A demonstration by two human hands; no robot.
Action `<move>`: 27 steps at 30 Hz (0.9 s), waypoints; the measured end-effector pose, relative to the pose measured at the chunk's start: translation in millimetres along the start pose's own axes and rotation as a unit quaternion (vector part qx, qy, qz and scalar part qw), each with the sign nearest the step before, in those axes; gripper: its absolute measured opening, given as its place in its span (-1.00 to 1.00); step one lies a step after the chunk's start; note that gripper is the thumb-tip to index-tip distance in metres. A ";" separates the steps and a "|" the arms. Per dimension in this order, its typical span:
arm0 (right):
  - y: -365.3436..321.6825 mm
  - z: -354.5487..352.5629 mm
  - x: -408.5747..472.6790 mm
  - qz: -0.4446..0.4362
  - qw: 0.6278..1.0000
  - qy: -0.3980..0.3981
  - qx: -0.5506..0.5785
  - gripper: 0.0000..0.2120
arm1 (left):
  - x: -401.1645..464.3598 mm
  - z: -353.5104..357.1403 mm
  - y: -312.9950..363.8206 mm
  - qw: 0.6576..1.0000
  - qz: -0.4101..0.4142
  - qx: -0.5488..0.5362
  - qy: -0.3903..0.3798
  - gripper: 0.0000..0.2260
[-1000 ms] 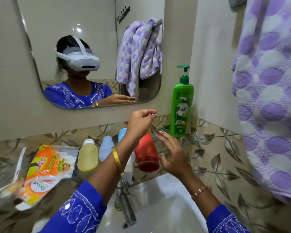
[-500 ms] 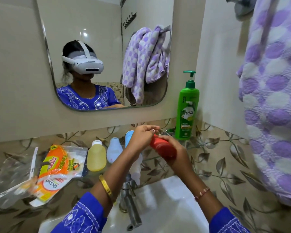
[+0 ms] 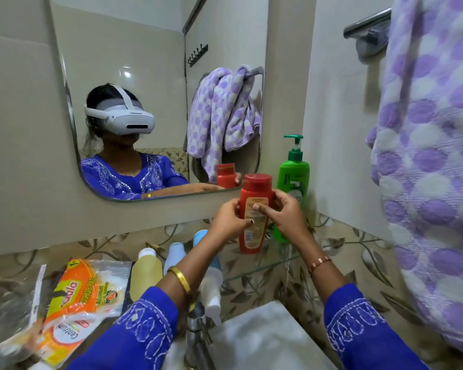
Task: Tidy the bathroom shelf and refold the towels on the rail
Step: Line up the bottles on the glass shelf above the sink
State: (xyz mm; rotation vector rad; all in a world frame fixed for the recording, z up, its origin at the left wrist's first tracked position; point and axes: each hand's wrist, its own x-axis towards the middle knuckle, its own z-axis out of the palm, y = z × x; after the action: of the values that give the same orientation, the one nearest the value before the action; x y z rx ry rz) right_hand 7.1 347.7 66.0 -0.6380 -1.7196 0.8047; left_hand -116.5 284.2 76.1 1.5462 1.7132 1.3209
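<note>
Red bottle (image 3: 255, 213): upright, cap on top, its base at or just above the glass shelf (image 3: 265, 267); contact can't be told. It stands just beside the green pump bottle (image 3: 292, 190) near the shelf's right end.
Left hand (image 3: 229, 222): fingers curled around the bottle's left side, thumb across the label.
Right hand (image 3: 288, 213): closed on the right side, thumb on the label; the two-sided hold likely keeps it vertical for setting down.
Open room: bare glass lies right of the red bottle; the left part is crowded with a yellow bottle (image 3: 146, 273) and scrub pad packets (image 3: 75, 303).
Towel (image 3: 428, 156): bunched on the rail (image 3: 366, 22), not refolded.
</note>
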 end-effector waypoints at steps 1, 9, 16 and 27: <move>3.5 2.6 -0.2 0.010 1.000 0.013 0.007 -0.69 | 2.0 1.3 -2.5 1.000 -0.004 0.026 -0.003 -0.61; 48.5 14.3 -30.0 0.073 0.997 0.021 0.013 -0.63 | 10.6 8.7 -17.8 0.990 0.008 0.143 -0.021 -0.66; 64.3 14.5 -32.8 0.104 0.993 0.031 -0.038 -0.64 | 23.7 14.7 -10.4 0.981 -0.003 0.191 -0.018 -0.66; 71.3 18.6 -33.9 0.119 0.979 0.109 -0.123 -0.62 | 27.9 25.3 -8.8 0.984 -0.019 0.177 0.001 -0.66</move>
State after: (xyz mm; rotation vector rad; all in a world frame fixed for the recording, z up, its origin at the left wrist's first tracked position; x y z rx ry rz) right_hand 0.2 363.2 -13.4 -1.0768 -1.5715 0.6599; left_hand -106.3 319.7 64.6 1.6880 2.0537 1.0383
